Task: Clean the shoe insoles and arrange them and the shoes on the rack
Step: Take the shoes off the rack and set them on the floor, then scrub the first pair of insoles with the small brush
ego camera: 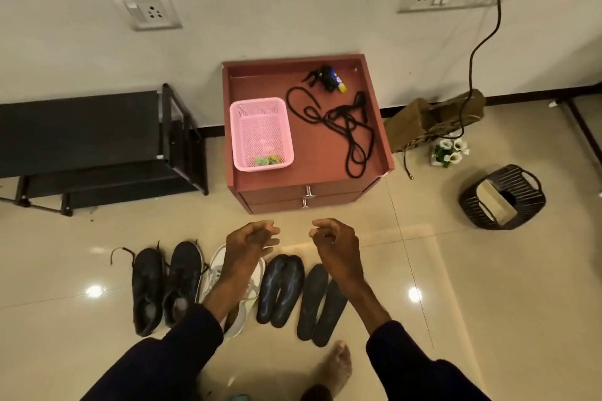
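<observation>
Two black shoes (163,286) lie side by side on the floor at the left. A white shoe (242,303) lies beside them, partly hidden by my left forearm. Right of it lie two pairs of dark insoles, one pair (280,290) and another (321,303). The black shoe rack (91,146) stands against the wall at the left. My left hand (252,237) and my right hand (332,237) hover above the shoes and insoles in front of the cabinet, fingers loosely curled, holding nothing.
A reddish-brown drawer cabinet (374,153) carries a pink basket (260,133), black laces (345,127) and a small dark object. A paper bag (423,120), white flowers (449,151) and a black basket (503,197) are at the right. My bare foot (335,364) is below.
</observation>
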